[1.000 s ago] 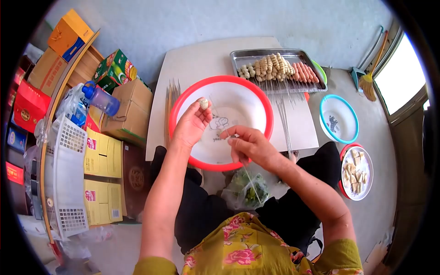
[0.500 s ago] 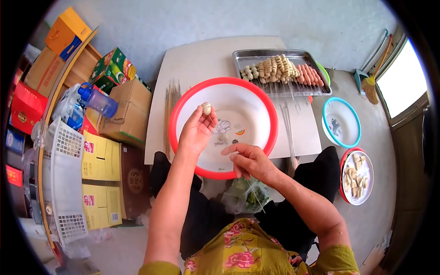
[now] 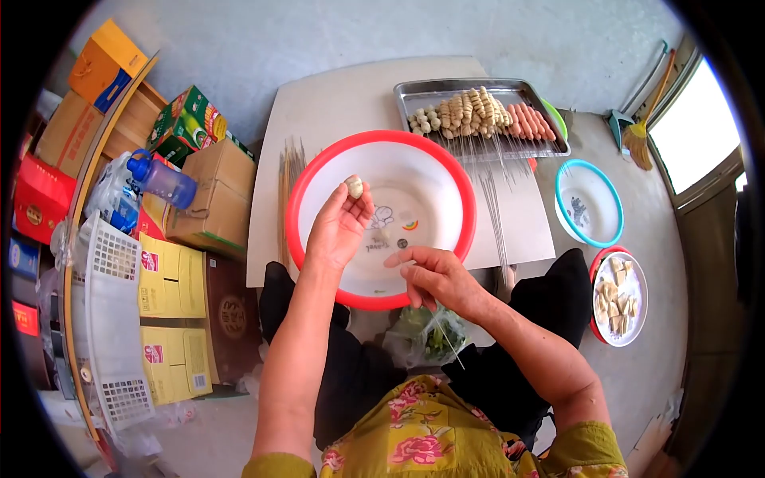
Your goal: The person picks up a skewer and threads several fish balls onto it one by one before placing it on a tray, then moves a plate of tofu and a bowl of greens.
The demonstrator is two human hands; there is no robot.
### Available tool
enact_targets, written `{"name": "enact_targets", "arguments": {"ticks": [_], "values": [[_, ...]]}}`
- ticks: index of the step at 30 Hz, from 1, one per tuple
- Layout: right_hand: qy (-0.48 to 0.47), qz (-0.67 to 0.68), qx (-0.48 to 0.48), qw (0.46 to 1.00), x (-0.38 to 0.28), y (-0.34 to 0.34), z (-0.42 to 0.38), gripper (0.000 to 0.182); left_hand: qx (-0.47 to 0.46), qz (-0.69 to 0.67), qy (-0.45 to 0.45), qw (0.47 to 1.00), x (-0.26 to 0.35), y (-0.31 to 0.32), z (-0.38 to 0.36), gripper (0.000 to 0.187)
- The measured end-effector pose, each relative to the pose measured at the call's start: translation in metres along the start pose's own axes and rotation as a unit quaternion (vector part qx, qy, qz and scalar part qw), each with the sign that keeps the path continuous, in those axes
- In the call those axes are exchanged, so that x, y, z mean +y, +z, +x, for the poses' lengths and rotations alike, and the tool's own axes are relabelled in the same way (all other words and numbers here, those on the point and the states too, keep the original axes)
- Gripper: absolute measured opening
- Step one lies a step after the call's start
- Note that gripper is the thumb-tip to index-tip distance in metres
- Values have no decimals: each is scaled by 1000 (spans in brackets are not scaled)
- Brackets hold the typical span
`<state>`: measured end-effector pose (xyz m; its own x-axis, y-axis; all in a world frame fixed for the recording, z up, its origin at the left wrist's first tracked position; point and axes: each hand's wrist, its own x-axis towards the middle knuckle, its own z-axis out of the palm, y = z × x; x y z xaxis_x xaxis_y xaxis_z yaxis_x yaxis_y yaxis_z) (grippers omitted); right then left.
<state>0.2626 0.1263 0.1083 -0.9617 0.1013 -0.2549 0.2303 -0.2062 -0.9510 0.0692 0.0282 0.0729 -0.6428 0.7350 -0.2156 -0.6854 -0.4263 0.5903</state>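
Between the fingertips of my left hand [image 3: 339, 227] is a small pale meatball [image 3: 355, 187], raised over the basin. My right hand [image 3: 438, 277] is closed round a thin skewer [image 3: 449, 338], whose tail sticks out below the palm toward my lap. Its other end is too fine to make out. Under both hands stands a large white basin with a red rim [image 3: 470, 215], with printed pictures on its floor. A metal tray [image 3: 426, 88] at the back right bears skewered balls [image 3: 425, 119], pale coiled pieces [image 3: 476, 110] and pink sausages [image 3: 529, 121].
Bare skewers [image 3: 288, 187] lie left of the basin on the table [image 3: 319, 99]. A blue-rimmed basin [image 3: 613, 215] and a plate of cut pieces [image 3: 629, 331] are at right. A bag of greens [image 3: 426, 334] sits below; boxes [image 3: 219, 191] and a blue bottle [image 3: 166, 182] stand left.
The view has shifted slightly, so the surroundings sit a little further left and up. Both hands keep nearly the same pose, with the meatball and skewer still held.
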Motion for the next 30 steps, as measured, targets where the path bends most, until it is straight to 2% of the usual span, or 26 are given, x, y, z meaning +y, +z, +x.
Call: {"name": "enact_targets", "arguments": {"ticks": [8,10,30], "values": [[3,4,3,1000,-2,-4,3,26,-9,2,-8,1000,-2,-1,4,27],[-1,-6,2,1000,-2,-4,3,26,-15,10,-10,1000,-2,-2,5,33],[7,7,14,1000,-4,-4,3,26,-39,15,-18,999,-3,2,2,32]]}}
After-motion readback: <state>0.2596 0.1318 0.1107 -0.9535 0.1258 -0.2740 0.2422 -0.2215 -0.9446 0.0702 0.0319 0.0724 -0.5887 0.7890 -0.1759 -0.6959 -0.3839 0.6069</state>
